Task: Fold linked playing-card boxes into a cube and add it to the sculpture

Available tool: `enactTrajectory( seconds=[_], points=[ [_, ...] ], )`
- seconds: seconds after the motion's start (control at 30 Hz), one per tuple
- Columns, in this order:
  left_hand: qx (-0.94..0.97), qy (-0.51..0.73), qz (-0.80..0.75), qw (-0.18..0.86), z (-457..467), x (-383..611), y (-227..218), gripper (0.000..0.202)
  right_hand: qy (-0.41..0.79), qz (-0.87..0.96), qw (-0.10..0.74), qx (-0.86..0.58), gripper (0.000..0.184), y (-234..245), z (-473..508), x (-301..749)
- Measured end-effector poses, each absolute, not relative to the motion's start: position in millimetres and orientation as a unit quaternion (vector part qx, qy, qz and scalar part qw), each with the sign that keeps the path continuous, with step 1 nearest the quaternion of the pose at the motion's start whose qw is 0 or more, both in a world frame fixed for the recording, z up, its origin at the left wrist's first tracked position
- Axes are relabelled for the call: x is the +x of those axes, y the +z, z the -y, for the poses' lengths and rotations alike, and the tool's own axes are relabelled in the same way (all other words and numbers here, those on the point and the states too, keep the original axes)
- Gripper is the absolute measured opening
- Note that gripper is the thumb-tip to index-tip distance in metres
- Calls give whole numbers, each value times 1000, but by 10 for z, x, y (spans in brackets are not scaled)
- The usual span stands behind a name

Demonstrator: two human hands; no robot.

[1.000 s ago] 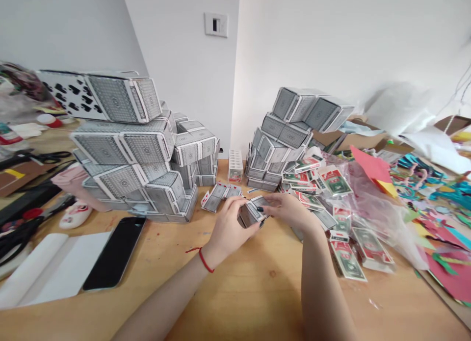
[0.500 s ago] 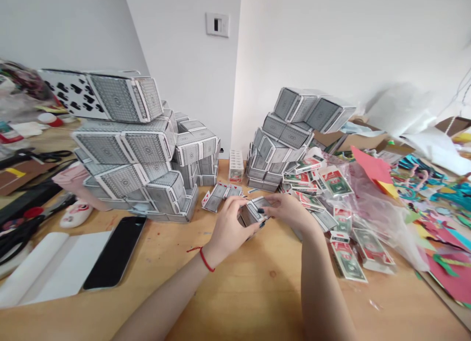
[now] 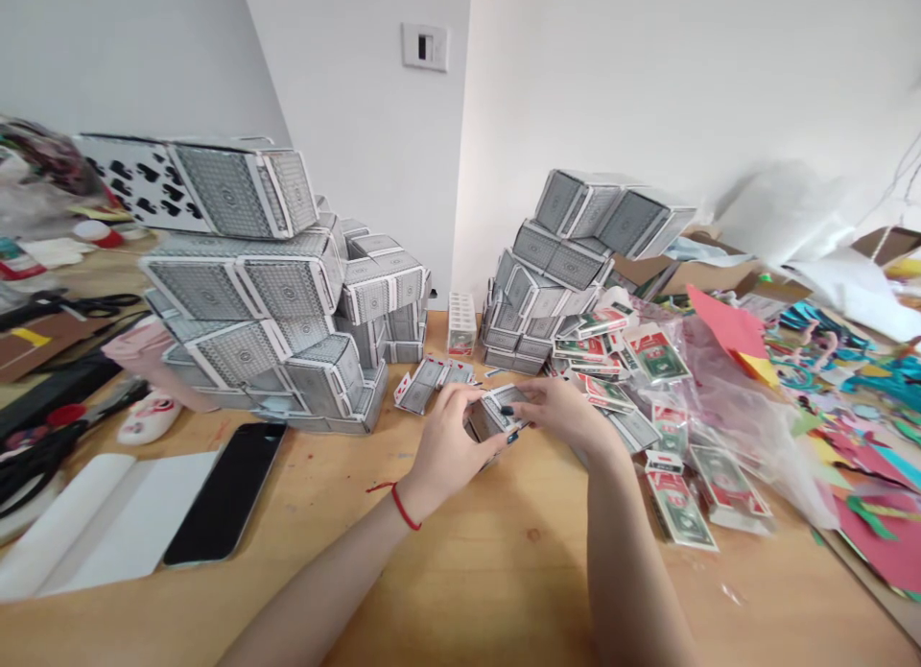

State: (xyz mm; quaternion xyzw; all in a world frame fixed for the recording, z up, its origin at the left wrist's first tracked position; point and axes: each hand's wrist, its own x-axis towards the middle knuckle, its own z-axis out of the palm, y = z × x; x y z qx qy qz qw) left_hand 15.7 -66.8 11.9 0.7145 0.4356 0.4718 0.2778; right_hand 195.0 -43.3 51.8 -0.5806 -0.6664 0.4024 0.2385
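Between my two hands is a small box folded from grey-backed playing cards (image 3: pixel 495 411). My left hand (image 3: pixel 450 432) grips its left and near sides, the thumb reaching along the front. My right hand (image 3: pixel 557 410) holds its right side, with fingertips pressed on the card faces. Part of the box is hidden by the fingers. Just behind my left hand lie folded playing cards (image 3: pixel 426 385) with some red pips showing. Behind the box stands a clear case (image 3: pixel 461 323) on the table.
Stacked card boxes form a tall left structure (image 3: pixel 288 283) and a smaller right structure (image 3: pixel 551 283). Several red-and-green card packs (image 3: pixel 676 499) lie at right beside plastic wrap (image 3: pixel 763 446). A phone (image 3: pixel 226 494), white paper (image 3: pixel 122 513) and scissors (image 3: pixel 43 456) lie at left.
Almost nothing differs. Both hands keep hold of the card box in the same place, with only a very slight shift of the fingers.
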Motion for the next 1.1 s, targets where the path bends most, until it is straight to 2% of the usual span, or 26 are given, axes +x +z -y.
enactTrajectory(
  seconds=[0.33, 0.57, 1.1],
  points=[
    [713, 461, -449, 276, 685, 176, 92, 39, 373, 683, 203, -595, 29, 600, 468, 1948],
    [717, 463, -443, 274, 698, 172, 105, 41, 333, 687, 203, -614, 25, 646, 494, 1914],
    [740, 443, -434, 259, 691, 128, 153, 44, 71, 718, 59, -690, 28, 712, 590, 1617]
  ],
)
